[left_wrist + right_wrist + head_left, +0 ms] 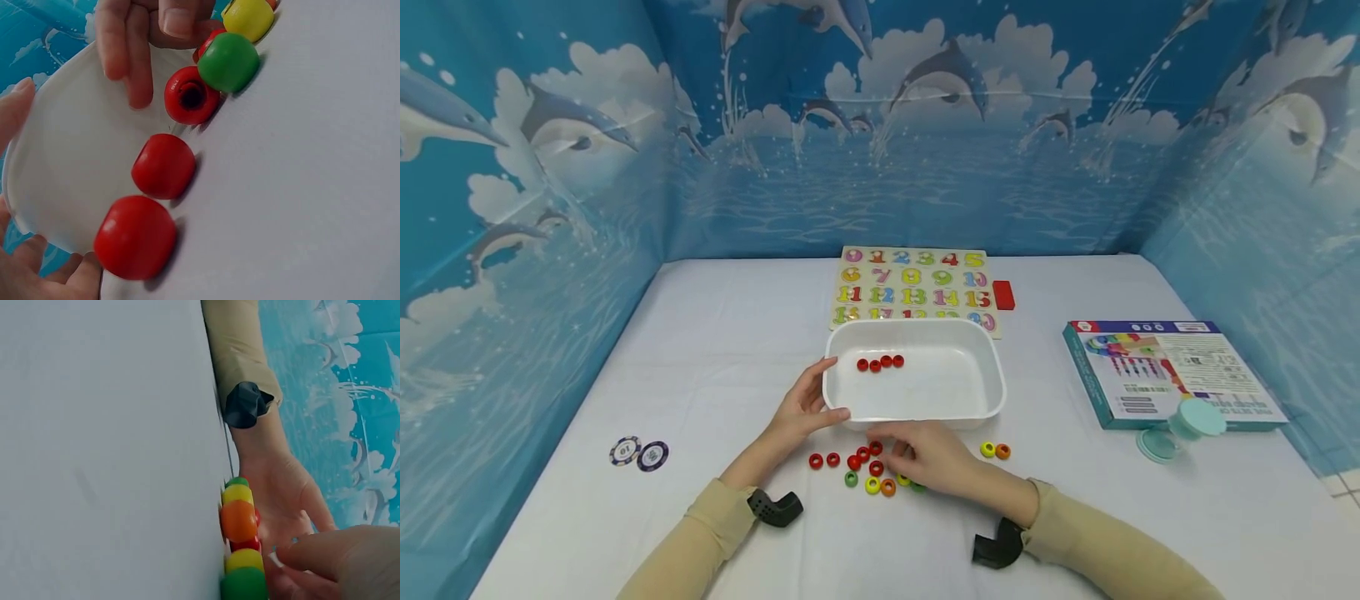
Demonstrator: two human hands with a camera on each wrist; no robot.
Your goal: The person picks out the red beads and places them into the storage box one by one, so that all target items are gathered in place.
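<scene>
A white tray (940, 387) sits mid-table, with several red beads (875, 366) in a row inside it. My left hand (801, 410) holds the tray's left end, thumb at the near corner and fingers along the side. In front of the tray, my right hand (932, 457) reaches over loose beads, its fingers bent and apart. Red beads (862, 454), a green bead (851, 479), a yellow bead (872, 485) and an orange bead (888, 487) lie by its fingertips; some are partly covered. The left wrist view shows these fingers above a red bead (187, 109).
Behind the tray lies a number board (913, 279) beside a red block (1003, 295). At right are a printed box (1180, 375) and a pale green stand (1197, 419). Two chips (652, 456) lie at left; a yellow bead (987, 449) and orange bead (1003, 452) sit right of the hand.
</scene>
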